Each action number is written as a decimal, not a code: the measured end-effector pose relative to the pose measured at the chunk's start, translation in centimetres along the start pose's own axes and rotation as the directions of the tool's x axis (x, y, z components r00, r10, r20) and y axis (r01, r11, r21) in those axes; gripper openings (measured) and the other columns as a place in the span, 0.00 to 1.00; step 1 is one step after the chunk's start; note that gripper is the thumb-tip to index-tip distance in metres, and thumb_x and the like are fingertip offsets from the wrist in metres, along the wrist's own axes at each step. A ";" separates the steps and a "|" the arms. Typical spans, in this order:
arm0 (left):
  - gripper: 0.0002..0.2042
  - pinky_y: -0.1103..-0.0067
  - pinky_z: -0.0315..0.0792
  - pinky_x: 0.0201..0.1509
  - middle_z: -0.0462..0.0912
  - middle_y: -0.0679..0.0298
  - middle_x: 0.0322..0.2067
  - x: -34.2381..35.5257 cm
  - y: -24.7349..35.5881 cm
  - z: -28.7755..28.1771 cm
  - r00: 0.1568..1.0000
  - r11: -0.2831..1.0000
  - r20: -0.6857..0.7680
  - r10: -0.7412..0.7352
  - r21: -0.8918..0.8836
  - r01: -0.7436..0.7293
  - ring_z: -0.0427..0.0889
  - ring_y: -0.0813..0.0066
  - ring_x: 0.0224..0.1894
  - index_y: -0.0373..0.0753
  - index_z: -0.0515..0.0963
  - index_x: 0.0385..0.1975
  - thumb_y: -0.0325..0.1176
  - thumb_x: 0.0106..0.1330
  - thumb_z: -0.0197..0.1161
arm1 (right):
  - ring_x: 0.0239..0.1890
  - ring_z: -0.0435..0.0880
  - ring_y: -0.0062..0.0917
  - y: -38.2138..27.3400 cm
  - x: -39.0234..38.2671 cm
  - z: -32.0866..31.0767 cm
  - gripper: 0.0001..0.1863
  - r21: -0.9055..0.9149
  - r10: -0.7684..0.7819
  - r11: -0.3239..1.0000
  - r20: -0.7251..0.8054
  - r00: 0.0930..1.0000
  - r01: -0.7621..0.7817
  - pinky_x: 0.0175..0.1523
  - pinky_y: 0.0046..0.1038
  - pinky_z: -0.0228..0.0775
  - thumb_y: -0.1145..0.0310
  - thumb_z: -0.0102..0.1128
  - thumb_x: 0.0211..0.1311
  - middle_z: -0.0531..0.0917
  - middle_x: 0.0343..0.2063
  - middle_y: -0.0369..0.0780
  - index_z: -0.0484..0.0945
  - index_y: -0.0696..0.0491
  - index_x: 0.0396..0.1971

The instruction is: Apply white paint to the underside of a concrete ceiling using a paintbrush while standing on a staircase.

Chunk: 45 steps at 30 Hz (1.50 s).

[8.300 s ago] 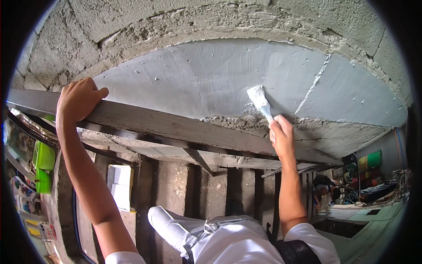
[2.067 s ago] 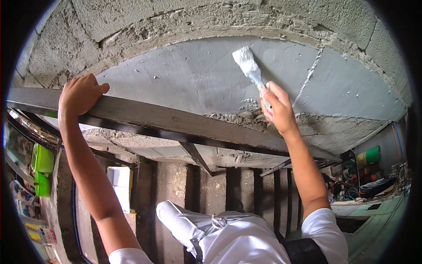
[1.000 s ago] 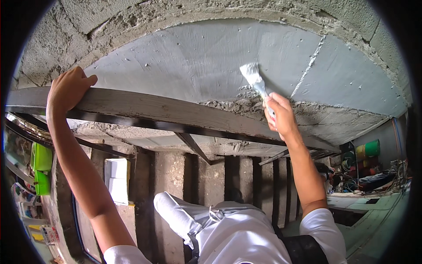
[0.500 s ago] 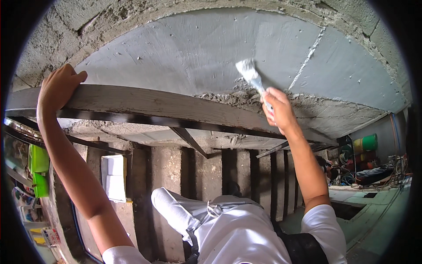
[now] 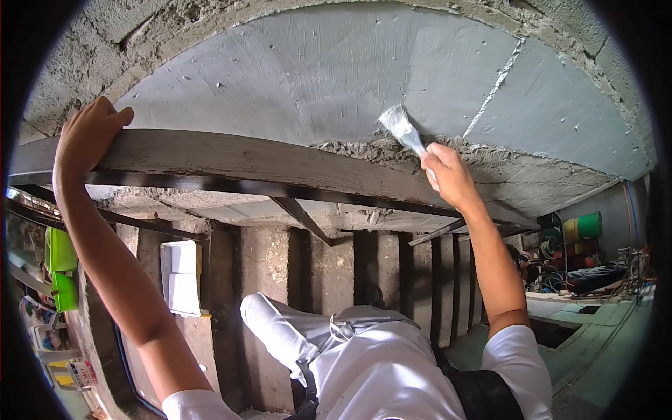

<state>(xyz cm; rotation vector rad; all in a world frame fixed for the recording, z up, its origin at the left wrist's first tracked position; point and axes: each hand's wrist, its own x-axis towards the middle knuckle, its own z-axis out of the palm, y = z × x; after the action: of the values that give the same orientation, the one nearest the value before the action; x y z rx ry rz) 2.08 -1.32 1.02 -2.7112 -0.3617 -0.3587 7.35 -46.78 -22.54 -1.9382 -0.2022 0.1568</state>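
Since half a second ago, the flat wide paintbrush with pale bristles (image 5: 401, 127) has dropped slightly down the smooth grey plastered wall surface (image 5: 315, 77), its bristles now just above the rough crumbly mortar ledge (image 5: 364, 148). The right hand (image 5: 448, 175) is closed around the brush handle, bristles pressed against the plaster. The left hand (image 5: 87, 133) has stayed hooked over the top of the long weathered wooden beam (image 5: 231, 161), fingers curled around its far edge. Well below hang white folded cloths (image 5: 180, 276).
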 end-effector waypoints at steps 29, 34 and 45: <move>0.12 0.67 0.75 0.36 0.83 0.46 0.25 -21.9 7.3 22.8 0.644 -0.286 0.167 0.747 -0.793 0.537 0.83 0.55 0.28 0.27 0.80 0.23 0.32 0.62 0.60 | 0.21 0.81 0.39 2.0 0.3 -2.0 0.06 -0.636 -0.550 0.680 -0.114 0.827 0.365 0.26 0.35 0.70 0.69 0.64 0.55 0.81 0.20 0.46 0.80 0.54 0.30; 0.24 0.59 0.74 0.40 0.79 0.42 0.23 -29.1 8.7 30.2 0.706 -0.635 0.091 0.702 -0.368 0.679 0.79 0.50 0.28 0.24 0.78 0.23 0.45 0.63 0.50 | 0.23 0.81 0.33 1.5 -0.1 -1.9 0.12 -0.482 -0.560 0.750 -0.098 0.823 0.453 0.26 0.30 0.69 0.71 0.66 0.54 0.82 0.27 0.44 0.82 0.59 0.37; 0.27 0.55 0.73 0.48 0.79 0.40 0.30 -28.3 7.4 31.8 0.661 -0.659 -0.009 0.750 -0.086 0.747 0.79 0.46 0.37 0.23 0.78 0.29 0.47 0.66 0.43 | 0.22 0.77 0.31 0.9 1.2 0.3 0.12 -0.559 -0.498 0.744 -0.100 0.861 0.366 0.30 0.29 0.68 0.66 0.67 0.56 0.79 0.23 0.42 0.81 0.60 0.33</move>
<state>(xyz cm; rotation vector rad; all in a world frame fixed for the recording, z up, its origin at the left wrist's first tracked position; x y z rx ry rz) -15.85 -0.91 -38.30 0.5436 -0.1116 -0.5727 8.50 -46.58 -23.52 -2.3658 -0.5799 -0.5060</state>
